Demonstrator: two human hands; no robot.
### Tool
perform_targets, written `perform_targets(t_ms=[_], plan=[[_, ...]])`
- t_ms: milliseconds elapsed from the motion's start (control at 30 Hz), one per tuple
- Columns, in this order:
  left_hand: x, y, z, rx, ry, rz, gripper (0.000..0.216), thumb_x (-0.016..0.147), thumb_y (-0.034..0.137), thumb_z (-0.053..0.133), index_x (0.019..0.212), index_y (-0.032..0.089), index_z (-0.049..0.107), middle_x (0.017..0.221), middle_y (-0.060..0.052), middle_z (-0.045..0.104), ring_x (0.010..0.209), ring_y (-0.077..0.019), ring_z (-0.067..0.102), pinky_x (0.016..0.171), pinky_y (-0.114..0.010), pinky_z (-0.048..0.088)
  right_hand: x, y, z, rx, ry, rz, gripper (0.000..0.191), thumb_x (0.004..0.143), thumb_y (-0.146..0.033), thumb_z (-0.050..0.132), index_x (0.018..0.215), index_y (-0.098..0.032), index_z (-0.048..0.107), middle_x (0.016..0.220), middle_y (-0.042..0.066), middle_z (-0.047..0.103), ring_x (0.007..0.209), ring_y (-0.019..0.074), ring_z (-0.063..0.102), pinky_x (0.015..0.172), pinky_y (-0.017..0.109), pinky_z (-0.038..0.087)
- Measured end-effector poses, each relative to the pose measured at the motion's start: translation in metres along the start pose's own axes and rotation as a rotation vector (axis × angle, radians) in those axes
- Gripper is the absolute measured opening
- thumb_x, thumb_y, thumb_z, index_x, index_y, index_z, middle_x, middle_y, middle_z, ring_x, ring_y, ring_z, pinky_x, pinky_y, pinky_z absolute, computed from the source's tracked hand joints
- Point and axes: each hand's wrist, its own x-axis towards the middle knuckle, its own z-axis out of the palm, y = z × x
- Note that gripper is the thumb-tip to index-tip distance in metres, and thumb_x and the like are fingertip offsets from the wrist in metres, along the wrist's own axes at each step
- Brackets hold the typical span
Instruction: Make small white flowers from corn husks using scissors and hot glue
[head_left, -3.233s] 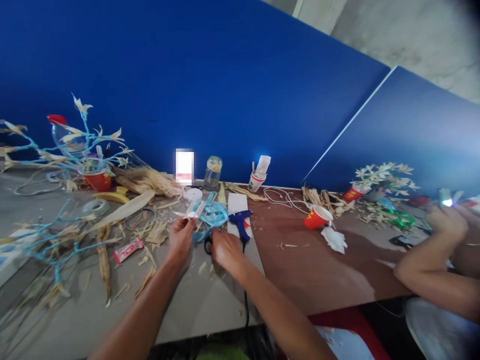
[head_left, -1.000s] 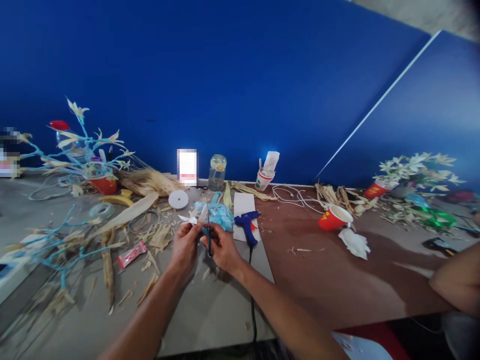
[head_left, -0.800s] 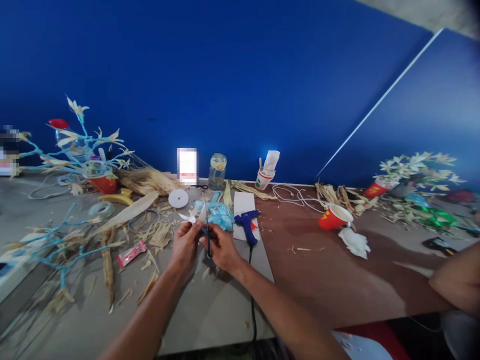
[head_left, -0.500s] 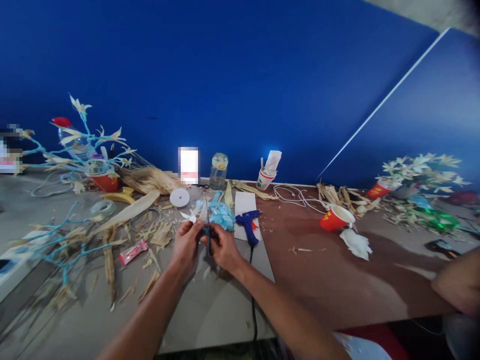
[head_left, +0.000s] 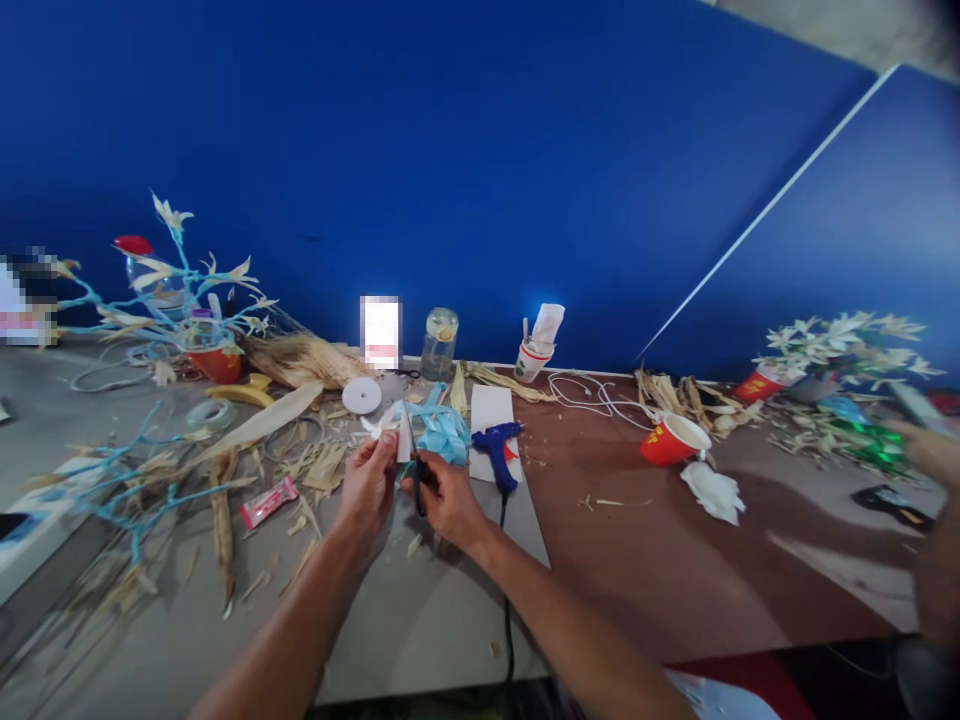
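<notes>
My left hand (head_left: 367,482) pinches a small white husk flower (head_left: 388,428) and holds it up over the grey table (head_left: 420,620). My right hand (head_left: 447,497) is closed round the handles of dark scissors (head_left: 415,472), whose blades point up at the flower. Just behind both hands lies a bundle of light blue ribbon (head_left: 439,432). A blue glue gun (head_left: 496,451) rests on a white sheet to the right of my hands.
Dry husk strips and scraps (head_left: 300,465) litter the table's left side, with a blue-stemmed flower branch in a red cup (head_left: 214,360). A red paper cup (head_left: 673,438) lies tipped on the brown surface. Another person's arm (head_left: 934,560) shows at the right edge.
My right hand took up the scissors and came in beside the left hand. The flower has risen a little. The other person's arm has shifted at the right edge.
</notes>
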Motion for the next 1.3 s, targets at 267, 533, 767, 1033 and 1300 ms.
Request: perform_targets(t_ms=[267,533,767,1033,1300], plan=[[0.001,-0.003,-0.002,0.053,0.044,0.003,0.025,0.049,0.025,0.082,0.061,0.013,0.064,0.057,0.003,0.058,0.050,-0.0050,0.048,0.049,-0.016,0.037,-0.001,0.004,-0.001,-0.179,0.035,-0.008,0.031,0.078,-0.025,0.052,0.106,-0.015,0.057,0.078,0.004,0.064,0.065,0.0154,0.057,0.062,0.025,0.045],[0.006,-0.008,-0.008,0.059,0.011,0.041,0.020,0.057,0.025,0.077,0.067,0.015,0.064,0.061,0.004,0.057,0.053,-0.0061,0.048,0.052,-0.018,0.038,-0.003,0.008,0.003,-0.046,-0.006,0.059,0.030,0.078,-0.028,0.053,0.105,-0.016,0.057,0.078,0.002,0.061,0.063,0.0125,0.054,0.060,0.023,0.045],[0.005,-0.005,-0.005,0.006,0.000,0.036,0.020,0.055,0.022,0.077,0.066,0.015,0.062,0.062,0.004,0.058,0.054,-0.0059,0.050,0.055,-0.017,0.039,-0.003,0.011,0.004,-0.026,0.001,0.068,0.030,0.075,-0.026,0.056,0.104,-0.016,0.058,0.071,0.000,0.058,0.059,0.0111,0.049,0.056,0.022,0.042],[0.002,-0.002,-0.001,-0.029,-0.019,-0.014,0.021,0.055,0.023,0.078,0.067,0.015,0.062,0.062,0.004,0.058,0.054,-0.0063,0.051,0.055,-0.017,0.041,-0.005,0.013,0.005,0.015,-0.042,0.098,0.031,0.075,-0.026,0.057,0.105,-0.017,0.059,0.069,-0.002,0.055,0.056,0.0092,0.045,0.053,0.020,0.039],[0.000,0.001,0.001,0.004,0.000,-0.036,0.024,0.053,0.024,0.078,0.068,0.016,0.061,0.061,0.005,0.060,0.051,-0.0067,0.052,0.053,-0.018,0.040,-0.005,0.013,0.006,0.025,-0.027,0.070,0.029,0.075,-0.026,0.056,0.102,-0.016,0.059,0.070,-0.002,0.054,0.058,0.0090,0.043,0.054,0.020,0.039]])
